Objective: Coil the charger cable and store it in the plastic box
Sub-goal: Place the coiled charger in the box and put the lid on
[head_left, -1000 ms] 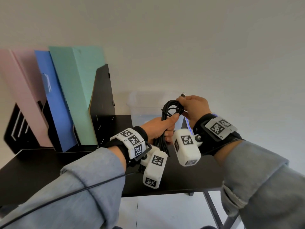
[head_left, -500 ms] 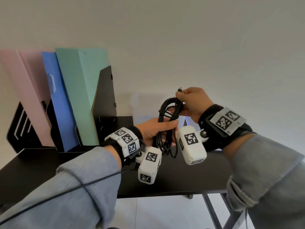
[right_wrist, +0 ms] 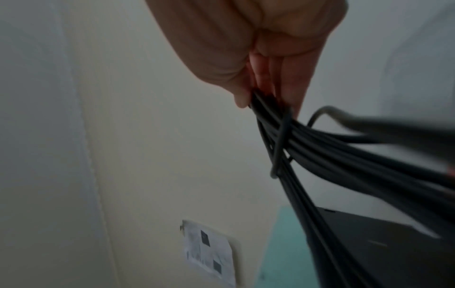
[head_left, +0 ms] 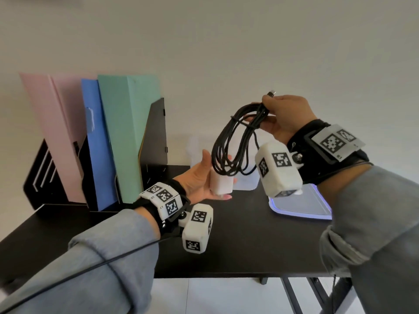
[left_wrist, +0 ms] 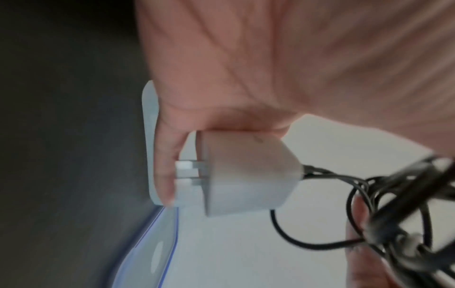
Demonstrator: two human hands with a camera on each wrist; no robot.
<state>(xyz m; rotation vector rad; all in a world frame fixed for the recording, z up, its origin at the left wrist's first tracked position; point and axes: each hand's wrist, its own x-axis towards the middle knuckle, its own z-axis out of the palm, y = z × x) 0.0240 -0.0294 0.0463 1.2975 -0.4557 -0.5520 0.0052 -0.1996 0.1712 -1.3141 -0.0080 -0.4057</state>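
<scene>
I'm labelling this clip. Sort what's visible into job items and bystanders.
Job items: coiled black cable, pinched by the right hand; white charger plug, resting on the left hand; clear plastic box; box lid.

Bystanders: pink, blue, green folders; black bookend; black desk.

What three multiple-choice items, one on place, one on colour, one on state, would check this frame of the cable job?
1. Where is the white adapter?
A. in the box
B. on the left hand's palm
C. on the table

2. What colour is the cable?
A. white
B. black
C. blue

3. How is the right hand placed?
A. gripping the top of the coil
B. flat on the table
C. holding the lid

Answers:
1. B: the adapter lies on the open left hand, above the table.
2. B: every loop is black.
3. A: its fingers close round the bundled loops, the plug end poking out above.
</scene>
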